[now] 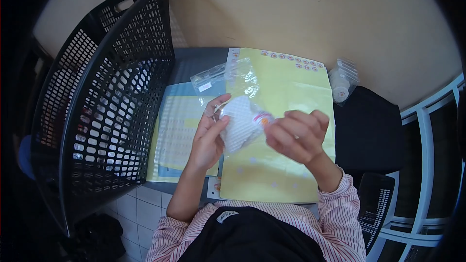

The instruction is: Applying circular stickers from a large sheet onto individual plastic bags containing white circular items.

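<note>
My left hand [211,136] grips a clear plastic zip bag [251,80] that holds a white, waffle-textured item [238,125]. The bag's zip end flops away towards the wall, and a small white label sits near it. To the right, my right hand [300,134] pinches a round sticker [263,119] with an orange and pink print at its edge. The sticker overlaps the bag's right side; whether it is stuck down there I cannot tell. Beneath both hands lies a large yellow sticker backing sheet [276,174], with several round stickers [290,57] along its far edge.
A tall black perforated plastic basket [116,91] stands at left, with packed items showing through its holes. Blue and yellow sheets [178,127] lie beside it. At back right, a filled clear bag of white discs [341,83] stands by a black surface [367,131]. Another black basket [375,207] is lower right.
</note>
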Tool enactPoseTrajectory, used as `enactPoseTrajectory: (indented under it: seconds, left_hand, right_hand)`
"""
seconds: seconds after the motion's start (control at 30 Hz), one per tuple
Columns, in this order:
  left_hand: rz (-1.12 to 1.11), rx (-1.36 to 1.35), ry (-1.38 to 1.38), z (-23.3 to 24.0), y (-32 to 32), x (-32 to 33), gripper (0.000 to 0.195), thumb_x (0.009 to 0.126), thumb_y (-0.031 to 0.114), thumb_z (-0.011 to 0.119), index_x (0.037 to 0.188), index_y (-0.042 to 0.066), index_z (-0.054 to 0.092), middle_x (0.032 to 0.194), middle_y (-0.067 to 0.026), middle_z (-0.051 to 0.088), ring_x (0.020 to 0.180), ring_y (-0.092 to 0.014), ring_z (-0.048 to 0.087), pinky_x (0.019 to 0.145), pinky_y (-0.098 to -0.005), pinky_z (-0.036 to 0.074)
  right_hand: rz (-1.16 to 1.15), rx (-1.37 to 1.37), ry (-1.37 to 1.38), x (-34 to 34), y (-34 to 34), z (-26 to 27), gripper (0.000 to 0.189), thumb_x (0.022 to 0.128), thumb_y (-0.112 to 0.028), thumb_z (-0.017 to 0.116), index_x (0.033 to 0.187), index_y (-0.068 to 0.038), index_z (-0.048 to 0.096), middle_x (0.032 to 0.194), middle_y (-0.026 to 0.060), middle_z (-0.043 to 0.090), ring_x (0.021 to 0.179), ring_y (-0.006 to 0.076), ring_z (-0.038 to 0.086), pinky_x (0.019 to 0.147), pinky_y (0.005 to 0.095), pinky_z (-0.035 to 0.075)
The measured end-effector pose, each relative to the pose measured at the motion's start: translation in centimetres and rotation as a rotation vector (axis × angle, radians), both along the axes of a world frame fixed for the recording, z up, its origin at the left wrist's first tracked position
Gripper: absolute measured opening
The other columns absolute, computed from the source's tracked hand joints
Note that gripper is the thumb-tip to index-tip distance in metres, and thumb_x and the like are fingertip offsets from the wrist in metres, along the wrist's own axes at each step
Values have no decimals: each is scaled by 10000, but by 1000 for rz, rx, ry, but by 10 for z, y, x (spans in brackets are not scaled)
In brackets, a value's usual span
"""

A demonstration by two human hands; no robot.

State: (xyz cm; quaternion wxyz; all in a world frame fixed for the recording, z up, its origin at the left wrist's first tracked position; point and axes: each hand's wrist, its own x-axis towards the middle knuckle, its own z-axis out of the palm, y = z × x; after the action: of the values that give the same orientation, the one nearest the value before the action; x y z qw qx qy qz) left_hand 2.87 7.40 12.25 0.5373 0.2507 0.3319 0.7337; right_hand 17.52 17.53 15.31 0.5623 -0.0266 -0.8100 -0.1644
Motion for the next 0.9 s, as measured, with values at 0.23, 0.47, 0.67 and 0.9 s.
enactPoseTrajectory:
  seconds: [0.23,0.47,0.67,0.9]
  left_hand:
    - [-86,121,88,21,-15,29,388,853,55,359,1229,17,270,1094,-138,448,996,-159,457,856,-262,360]
    - [-115,161,112,21,-31,36,393,851,54,368,1228,18,263,1151,-155,414,1035,-178,442,880,-273,352]
    - [-143,190,115,23,-43,37,396,852,58,371,1228,17,256,1197,-169,382,1074,-193,419,902,-280,339]
    - [-126,213,141,22,-52,33,396,852,62,376,1228,17,259,1203,-170,379,1083,-195,411,905,-283,336]
  right_hand:
    - [-90,-34,-72,13,-37,0,112,645,-170,627,754,-150,629,727,-54,567,680,81,527,615,243,269]
    - [-172,-52,-118,25,-58,-2,226,589,-150,704,788,-175,600,802,-75,567,730,95,516,706,265,279]
    - [-184,-30,-60,23,-64,7,140,630,-168,629,770,-161,635,757,-66,581,705,71,525,676,244,268]
    - [-172,-17,-65,18,-70,6,132,636,-157,621,767,-156,630,763,-61,579,729,77,525,685,251,272]
